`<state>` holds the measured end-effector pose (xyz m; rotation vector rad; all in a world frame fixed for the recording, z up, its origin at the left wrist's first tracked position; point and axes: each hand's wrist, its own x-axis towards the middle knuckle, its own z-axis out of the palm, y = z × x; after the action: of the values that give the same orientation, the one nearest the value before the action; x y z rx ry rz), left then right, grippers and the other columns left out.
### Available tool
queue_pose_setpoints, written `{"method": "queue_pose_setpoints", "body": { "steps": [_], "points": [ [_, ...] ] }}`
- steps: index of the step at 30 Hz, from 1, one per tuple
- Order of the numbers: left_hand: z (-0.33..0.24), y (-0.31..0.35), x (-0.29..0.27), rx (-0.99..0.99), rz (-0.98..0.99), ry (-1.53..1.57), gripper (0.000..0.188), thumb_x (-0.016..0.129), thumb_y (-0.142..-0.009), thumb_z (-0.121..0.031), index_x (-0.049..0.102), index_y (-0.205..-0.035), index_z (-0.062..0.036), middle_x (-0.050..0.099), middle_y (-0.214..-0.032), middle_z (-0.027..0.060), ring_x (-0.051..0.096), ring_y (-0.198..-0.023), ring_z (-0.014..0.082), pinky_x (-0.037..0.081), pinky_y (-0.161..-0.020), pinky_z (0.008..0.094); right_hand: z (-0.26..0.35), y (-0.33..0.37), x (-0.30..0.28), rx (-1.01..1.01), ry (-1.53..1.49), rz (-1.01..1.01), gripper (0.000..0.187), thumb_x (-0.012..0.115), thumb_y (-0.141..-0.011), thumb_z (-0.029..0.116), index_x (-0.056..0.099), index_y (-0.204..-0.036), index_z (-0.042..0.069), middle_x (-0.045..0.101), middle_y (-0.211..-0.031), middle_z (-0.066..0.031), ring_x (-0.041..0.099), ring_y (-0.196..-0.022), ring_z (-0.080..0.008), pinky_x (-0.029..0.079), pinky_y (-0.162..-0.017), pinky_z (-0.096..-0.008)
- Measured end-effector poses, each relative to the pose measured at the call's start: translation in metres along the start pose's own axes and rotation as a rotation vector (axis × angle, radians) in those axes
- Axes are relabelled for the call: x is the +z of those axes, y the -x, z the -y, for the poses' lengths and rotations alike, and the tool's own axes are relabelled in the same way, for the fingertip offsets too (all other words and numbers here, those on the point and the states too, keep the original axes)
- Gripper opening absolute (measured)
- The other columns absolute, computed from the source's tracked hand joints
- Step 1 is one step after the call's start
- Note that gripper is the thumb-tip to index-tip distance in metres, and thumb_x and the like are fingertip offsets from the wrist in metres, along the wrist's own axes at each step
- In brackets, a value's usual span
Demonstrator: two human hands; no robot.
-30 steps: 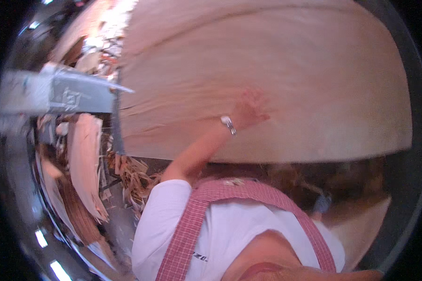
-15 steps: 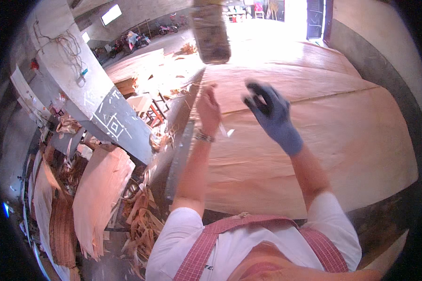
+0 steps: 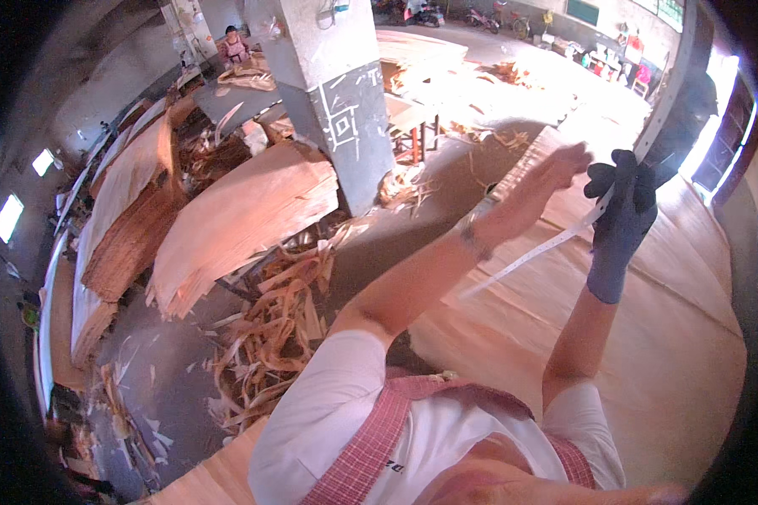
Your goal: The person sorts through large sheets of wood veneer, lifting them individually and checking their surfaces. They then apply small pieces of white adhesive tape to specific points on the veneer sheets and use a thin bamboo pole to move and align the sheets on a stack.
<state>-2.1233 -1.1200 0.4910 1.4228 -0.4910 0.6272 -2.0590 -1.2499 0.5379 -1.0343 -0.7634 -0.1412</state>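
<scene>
A thin white strip (image 3: 535,252) runs slanted across the right centre of the frame, from the gloved right hand (image 3: 621,200) down toward the left. The right hand, in a dark blue glove, is closed around the upper end of the strip. The bare left hand (image 3: 560,164) is raised just beside it in the upper right; its fingers are bent, but I cannot tell if they touch the strip. Under both hands lies a wide veneer sheet (image 3: 648,337) on the bench. In the left half, veneer stacks (image 3: 244,219) and loose wood scraps (image 3: 278,311) lie on the floor. A grey pillar (image 3: 337,101) stands at the upper centre.
</scene>
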Motion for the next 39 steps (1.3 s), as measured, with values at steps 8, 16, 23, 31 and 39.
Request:
{"method": "queue_pose_setpoints", "body": {
  "steps": [8,16,23,31,39],
  "points": [
    [-0.044,-0.04,-0.035,0.079,0.089,-0.267,0.025,0.051,-0.095,-0.018,0.066,-0.092,0.0008,0.07,-0.088,0.0093,0.066,-0.079,0.0159,0.053,-0.071,0.0299,-0.069,0.044,0.055,-0.298,0.428,-0.1,0.02,0.056,-0.094,0.008,0.067,-0.105,-0.005,0.069,-0.097,-0.0065,0.061,-0.084,-0.0106,0.049,-0.073,-0.0241],
    [-0.066,0.011,-0.196,-0.297,0.033,-0.053,0.088,0.069,-0.085,-0.05,0.032,-0.135,0.0124,0.063,-0.104,0.017,0.062,-0.089,0.0135,0.054,-0.066,0.0275,-0.141,0.083,0.184,-0.05,0.154,-0.154,0.033,0.055,-0.096,0.012,0.057,-0.127,0.001,0.06,-0.076,-0.0015,0.053,-0.058,-0.0075,0.042,-0.051,-0.0223],
    [-0.049,0.064,-0.366,-0.746,0.343,0.074,0.033,0.076,-0.084,-0.034,0.068,-0.085,-0.0021,0.068,-0.074,0.0051,0.066,-0.063,0.0109,0.056,-0.057,0.0249,-0.203,0.113,0.289,0.243,0.319,0.002,0.055,0.032,-0.105,0.044,0.038,-0.146,0.008,0.042,-0.052,0.0053,0.038,-0.041,-0.0044,0.03,-0.038,-0.0214],
    [0.042,0.038,-0.486,-0.902,0.582,-0.098,0.03,0.075,-0.083,-0.027,0.067,-0.087,0.0011,0.068,-0.073,0.0077,0.065,-0.063,0.0125,0.054,-0.057,0.0257,-0.363,0.092,0.294,0.345,0.242,0.159,0.065,0.064,-0.082,-0.001,0.041,-0.143,0.002,0.051,-0.139,-0.0102,0.049,-0.122,-0.0162,0.038,-0.103,-0.031],
    [0.229,-0.019,-0.623,-0.966,0.849,-0.45,0.024,0.069,-0.083,-0.03,0.064,-0.082,-0.0058,0.058,-0.067,-0.001,0.052,-0.061,0.0087,0.042,-0.052,0.0263,-0.526,0.092,0.287,0.641,0.167,0.216,0.032,0.058,-0.094,0.012,0.059,-0.125,0.003,0.062,-0.105,0.002,0.054,-0.091,-0.0088,0.047,-0.082,-0.0241]
  ]
}}
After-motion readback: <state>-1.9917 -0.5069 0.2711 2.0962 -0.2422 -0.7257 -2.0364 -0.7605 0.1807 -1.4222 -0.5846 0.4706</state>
